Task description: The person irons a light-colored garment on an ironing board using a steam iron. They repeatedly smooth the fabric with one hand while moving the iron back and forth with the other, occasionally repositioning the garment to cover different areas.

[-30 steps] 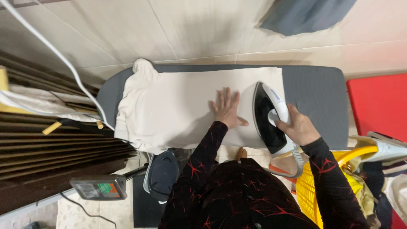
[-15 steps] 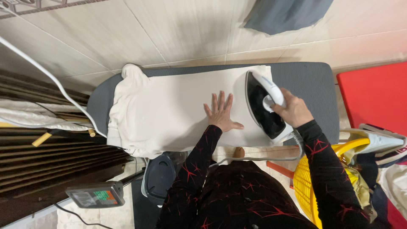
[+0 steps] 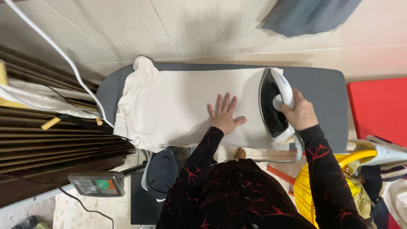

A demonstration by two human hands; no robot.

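While the left hand (image 3: 224, 115) lies flat, fingers spread, pinning the cream garment (image 3: 178, 106) on the board (image 3: 326, 97), the right hand (image 3: 299, 112), closed round the iron (image 3: 275, 104), has pushed it farther from the body, toward the cloth's far edge.

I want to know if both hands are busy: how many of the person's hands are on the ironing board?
2: the left hand lies flat on the cream garment; the right hand grips the iron at the garment's right end.

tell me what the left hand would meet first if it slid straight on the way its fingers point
The left hand, flat on the cream fabric garment, points toward the far edge of the grey padded ironing board. Only cloth lies ahead, then probably that edge.
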